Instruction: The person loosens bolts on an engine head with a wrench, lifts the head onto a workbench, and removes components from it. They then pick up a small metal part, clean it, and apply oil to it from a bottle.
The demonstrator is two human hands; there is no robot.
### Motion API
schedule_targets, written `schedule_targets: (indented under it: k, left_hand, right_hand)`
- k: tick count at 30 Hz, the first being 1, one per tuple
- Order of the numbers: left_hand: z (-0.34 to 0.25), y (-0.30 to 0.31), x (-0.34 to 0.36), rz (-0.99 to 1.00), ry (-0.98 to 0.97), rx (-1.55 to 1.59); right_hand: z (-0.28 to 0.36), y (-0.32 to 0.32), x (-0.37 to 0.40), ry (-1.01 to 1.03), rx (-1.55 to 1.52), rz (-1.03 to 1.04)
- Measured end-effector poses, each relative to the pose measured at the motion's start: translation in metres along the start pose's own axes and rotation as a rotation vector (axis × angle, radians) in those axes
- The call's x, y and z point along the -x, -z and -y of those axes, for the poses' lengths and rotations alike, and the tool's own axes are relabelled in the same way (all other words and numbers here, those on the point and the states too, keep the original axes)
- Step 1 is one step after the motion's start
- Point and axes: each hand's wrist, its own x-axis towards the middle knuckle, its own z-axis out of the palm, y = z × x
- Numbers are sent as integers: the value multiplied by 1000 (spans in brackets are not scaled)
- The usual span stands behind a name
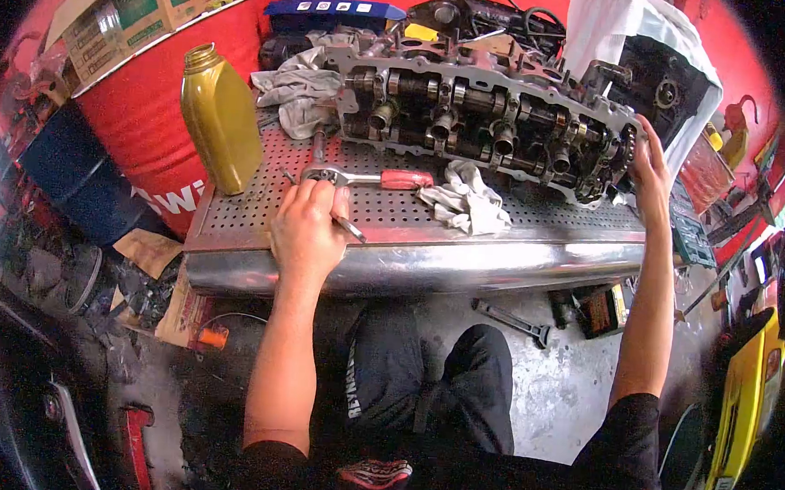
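Observation:
A cylinder head [481, 120] with exposed camshafts stands tilted on the perforated metal bench [259, 214]. My right hand [651, 175] rests against its right end, by the timing gear, fingers partly hidden behind the edge. Closed at the bench's front left, my left hand [309, 217] grips a slim metal tool [351, 231] whose end sticks out beside the thumb; its kind is not clear. Just beyond that hand lies a ratchet [369, 179] with a red handle. To the ratchet's right is a crumpled white rag [465, 198].
A gold oil bottle [220, 122], uncapped, stands at the bench's left. More rags [303, 87] lie behind. A red drum [154, 96] carries a cardboard box [123, 17]. At the back right an engine part [667, 87] is partly wrapped in white plastic. Tools [512, 322] lie on the floor.

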Motion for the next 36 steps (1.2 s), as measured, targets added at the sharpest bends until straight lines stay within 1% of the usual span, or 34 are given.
schedule_targets:
  k: [2,5,6,9,10,12,14,16,19,20,22,23,25,26,27,28,30,32,34,36]
  left_hand:
    - [-1,2,-2,4,3,4]
    - [-3,2,0,13,11,5]
    - [-2,1,0,13,9,6]
    - [-4,2,-1,-12,0,30]
    - [-4,2,-1,-24,-1,25]
    - [-5,1,-1,-28,1,37]
    - [-5,2,-2,-20,4,42]
    - [-6,4,-2,0,10,40]
    - [-2,0,-1,-44,-27,41]
    - [-2,0,-1,-36,-26,41]
    - [-3,0,-1,-26,-21,49]
    - [-4,0,-1,-25,-19,47]
    - [-4,0,-1,-22,-23,38]
    - [-4,0,-1,-11,-19,19]
    - [-4,0,-1,-8,-20,19]
    - [-3,0,-1,-5,-20,16]
    - [-5,2,-1,-5,-19,23]
    - [-3,0,-2,-28,-30,37]
    - [-3,-1,-1,-34,-26,37]
    - [-4,0,-3,-31,-32,28]
  right_hand:
    - [-14,6,8,164,-127,141]
    - [-7,2,9,120,-121,149]
    - [-7,0,9,96,-151,132]
    - [0,-3,14,87,-48,56]
    - [4,-7,16,98,-74,48]
    - [-1,-3,0,3,57,-28]
    - [2,-8,-4,-34,94,-164]
    - [19,-16,-8,-67,190,-185]
    - [-8,-8,-9,-78,-6,-98]
    - [-27,3,-4,-54,-130,-16]
    - [-3,-5,15,76,-241,100]
    - [4,-8,17,67,-147,97]
    - [-5,-7,14,54,-193,68]
    - [-8,-5,14,76,-139,31]
    - [-7,-3,9,38,-20,-18]
    - [-5,-3,0,-89,-37,-63]
    - [0,-7,-5,-121,-126,-115]
    - [-3,-1,3,-18,-129,-2]
    - [-10,-5,11,151,-99,78]
    - [-4,-4,11,113,-107,90]
